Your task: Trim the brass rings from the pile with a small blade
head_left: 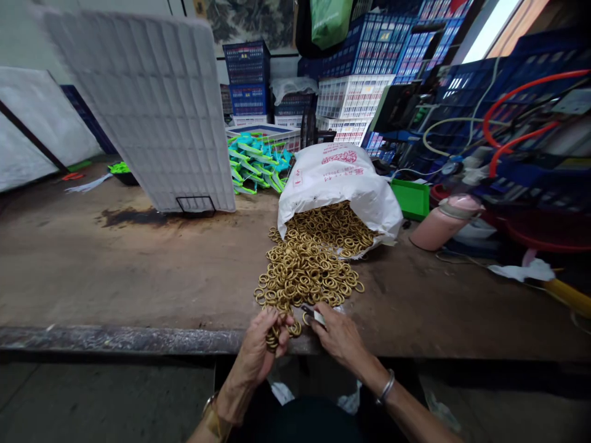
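Two bare forearms (410,409) reach in from the bottom edge, one smooth silver bangle (386,387) on the right wrist, one gold-coloured band (212,417) on the left. The left hand (259,342) is curled around a cluster of several brass-coloured rings (272,338), too overlapped to count. The right hand (340,334) grips one small tool (316,315) with a dark tip and a pale body, its exact kind unclear. Both hands are at the worktop's front edge, just before one loose heap of rings (307,274): dozens upon dozens, round, rigid-looking, dull gold.

The heap runs back into the open mouth of one crumpled white sack (335,169) printed in red, lying on its side with more rings inside. Beneath is a brown, worn worktop (138,271). Left of the sack lies a tangle of green and turquoise pieces (256,161), uncounted; further left stands one tall white ridged panel (148,111), slightly tilted. To the right are one shallow green plastic tray (410,198) and one rounded pink bottle (441,224), leaning. Behind, two blue lattice crates (249,80) are stacked near two white ones (353,95).
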A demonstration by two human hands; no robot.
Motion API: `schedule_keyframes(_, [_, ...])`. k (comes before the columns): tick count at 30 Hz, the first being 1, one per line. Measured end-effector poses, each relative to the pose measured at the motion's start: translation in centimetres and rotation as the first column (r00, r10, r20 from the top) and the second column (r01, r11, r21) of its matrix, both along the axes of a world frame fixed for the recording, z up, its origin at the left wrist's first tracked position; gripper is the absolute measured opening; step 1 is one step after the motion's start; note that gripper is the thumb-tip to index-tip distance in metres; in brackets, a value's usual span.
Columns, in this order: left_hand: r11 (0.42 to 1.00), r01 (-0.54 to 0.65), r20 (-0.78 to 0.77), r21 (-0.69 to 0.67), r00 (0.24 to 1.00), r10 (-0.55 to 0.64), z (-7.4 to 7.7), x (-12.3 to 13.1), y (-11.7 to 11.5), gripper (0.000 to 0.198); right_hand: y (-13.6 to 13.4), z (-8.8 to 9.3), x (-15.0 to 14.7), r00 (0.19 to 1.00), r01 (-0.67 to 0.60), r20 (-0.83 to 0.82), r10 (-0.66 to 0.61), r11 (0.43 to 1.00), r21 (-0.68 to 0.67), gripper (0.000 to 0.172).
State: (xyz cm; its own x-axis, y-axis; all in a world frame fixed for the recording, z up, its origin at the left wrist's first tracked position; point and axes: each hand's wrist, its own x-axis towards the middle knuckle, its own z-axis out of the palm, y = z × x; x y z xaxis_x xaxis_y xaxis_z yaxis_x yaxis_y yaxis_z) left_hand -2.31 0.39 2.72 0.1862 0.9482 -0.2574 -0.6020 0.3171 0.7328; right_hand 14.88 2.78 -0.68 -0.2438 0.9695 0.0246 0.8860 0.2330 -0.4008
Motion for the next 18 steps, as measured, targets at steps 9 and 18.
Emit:
schedule_keyframes(9, [0.980,0.081,0.294,-0.180,0.955,-0.025,-1.4,-1.0,0.3,0.018,-0.4,-0.5,-1.6,0.999,0.038,0.035,-0.038,0.999,0.010,0.010])
schedule_keyframes(18, [0.958,0.058,0.302,-0.282,0.953,0.031,-1.9,-0.5,0.6,0.011,-0.4,-1.1,-1.1,0.973,0.035,-0.226,-0.043,0.999,-0.041,0.016])
